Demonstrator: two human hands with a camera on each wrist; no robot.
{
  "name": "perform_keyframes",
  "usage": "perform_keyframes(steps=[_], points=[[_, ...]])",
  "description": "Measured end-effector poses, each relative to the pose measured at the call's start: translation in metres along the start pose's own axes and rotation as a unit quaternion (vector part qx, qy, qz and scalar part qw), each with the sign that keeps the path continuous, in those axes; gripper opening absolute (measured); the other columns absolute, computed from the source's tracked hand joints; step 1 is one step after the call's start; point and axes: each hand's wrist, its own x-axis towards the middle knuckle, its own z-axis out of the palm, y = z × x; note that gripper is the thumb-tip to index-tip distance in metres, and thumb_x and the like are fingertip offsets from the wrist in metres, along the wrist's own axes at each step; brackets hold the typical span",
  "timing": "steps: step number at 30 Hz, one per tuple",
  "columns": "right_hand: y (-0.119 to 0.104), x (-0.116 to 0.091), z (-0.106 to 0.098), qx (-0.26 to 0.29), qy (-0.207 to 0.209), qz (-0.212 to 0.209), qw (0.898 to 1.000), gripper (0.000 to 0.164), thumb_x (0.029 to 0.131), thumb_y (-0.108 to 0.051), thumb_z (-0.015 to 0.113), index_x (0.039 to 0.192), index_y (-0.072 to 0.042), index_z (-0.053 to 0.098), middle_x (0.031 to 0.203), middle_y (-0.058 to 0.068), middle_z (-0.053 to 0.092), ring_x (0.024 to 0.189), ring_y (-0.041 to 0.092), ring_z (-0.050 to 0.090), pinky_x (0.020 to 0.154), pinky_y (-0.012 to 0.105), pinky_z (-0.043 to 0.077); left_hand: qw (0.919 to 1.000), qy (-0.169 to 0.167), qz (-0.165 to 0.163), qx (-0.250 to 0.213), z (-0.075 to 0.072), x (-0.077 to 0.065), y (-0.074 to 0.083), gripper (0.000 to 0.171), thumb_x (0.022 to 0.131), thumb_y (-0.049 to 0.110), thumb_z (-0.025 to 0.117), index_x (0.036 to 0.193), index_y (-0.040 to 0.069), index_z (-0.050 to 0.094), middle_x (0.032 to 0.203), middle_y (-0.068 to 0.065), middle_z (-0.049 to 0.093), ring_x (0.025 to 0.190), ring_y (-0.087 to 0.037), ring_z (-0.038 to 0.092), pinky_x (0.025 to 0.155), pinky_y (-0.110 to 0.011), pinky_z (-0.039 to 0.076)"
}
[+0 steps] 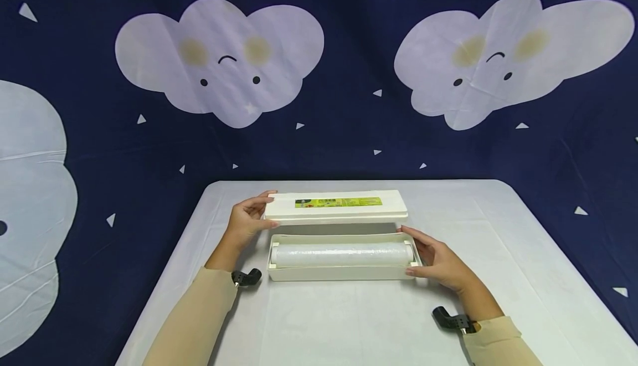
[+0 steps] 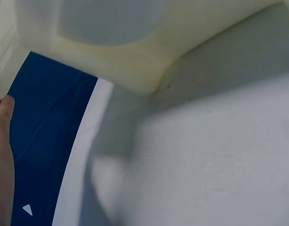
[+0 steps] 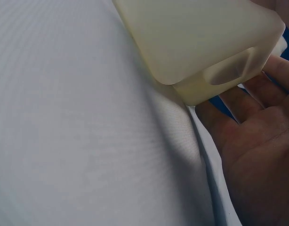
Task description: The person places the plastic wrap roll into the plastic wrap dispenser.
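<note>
A long white plastic box [image 1: 344, 274] stands on the table with its top off. Inside lies a roll of clear plastic wrap [image 1: 344, 254]. My left hand [image 1: 244, 222] grips the left end of the white lid [image 1: 336, 215], thumb at the front edge and fingers behind. The lid, with a green and yellow label, is held above and behind the box. My right hand [image 1: 441, 263] holds the box's right end between thumb and fingers. In the right wrist view the box's end wall [image 3: 201, 96] meets the fingers. The left wrist view shows the box's other end [image 2: 121, 70] close up.
A white cloth covers the table [image 1: 349, 327]. Behind it hangs a dark blue curtain [image 1: 349, 150] with cloud faces and small white triangles. Black camera mounts [image 1: 246, 277] are strapped to both wrists, beside beige sleeves [image 1: 194, 316].
</note>
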Motion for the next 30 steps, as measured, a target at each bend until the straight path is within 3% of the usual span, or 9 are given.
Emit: perform_keyframes(steps=[7,11,20,26,30], points=[[0.000,0.000,0.001,-0.005,-0.005,-0.008,1.000,0.098,0.077,0.013,0.087,0.159,0.009,0.033,0.159,0.033,0.038,0.147,0.010,0.039,0.113,0.022,0.038,0.9992,-0.014,0.017,-0.032,-0.001,-0.005,0.002,0.066,0.056,-0.038,0.079,0.119,-0.020,0.065,0.142,-0.026,0.061,0.134,-0.028,0.059,0.109,-0.034,0.047],[0.000,0.000,0.000,-0.015,0.003,0.007,1.000,0.097,0.077,0.011,0.088,0.159,0.005,0.036,0.161,0.029,0.037,0.147,0.009,0.038,0.113,0.022,0.037,0.9990,-0.019,0.020,-0.035,-0.002,-0.008,0.002,0.065,0.056,-0.037,0.080,0.117,-0.019,0.066,0.141,-0.025,0.061,0.134,-0.027,0.059,0.110,-0.034,0.046],[-0.002,-0.002,0.003,-0.008,0.022,0.043,0.999,0.101,0.076,0.008,0.090,0.159,0.010,0.032,0.164,0.031,0.027,0.142,0.001,0.040,0.114,0.020,0.034,0.9988,-0.031,0.025,-0.029,-0.002,-0.016,0.007,0.065,0.056,-0.037,0.079,0.118,-0.023,0.062,0.143,-0.028,0.059,0.136,-0.029,0.056,0.110,-0.035,0.046],[-0.002,0.001,0.003,0.010,0.020,0.022,0.999,0.115,0.074,0.013,0.089,0.167,-0.003,0.023,0.167,0.024,0.029,0.145,0.009,0.042,0.115,0.022,0.035,0.9978,-0.042,0.030,-0.043,-0.002,-0.019,0.008,0.064,0.056,-0.037,0.079,0.116,-0.023,0.062,0.143,-0.029,0.058,0.136,-0.031,0.056,0.110,-0.035,0.046],[-0.001,0.004,0.001,0.037,0.007,-0.004,0.999,0.125,0.073,0.020,0.085,0.170,-0.008,0.012,0.171,0.020,0.020,0.147,0.016,0.041,0.115,0.026,0.038,0.9971,-0.045,0.030,-0.053,-0.003,-0.022,0.008,0.065,0.054,-0.038,0.079,0.115,-0.021,0.065,0.142,-0.028,0.059,0.136,-0.031,0.056,0.112,-0.035,0.045]])
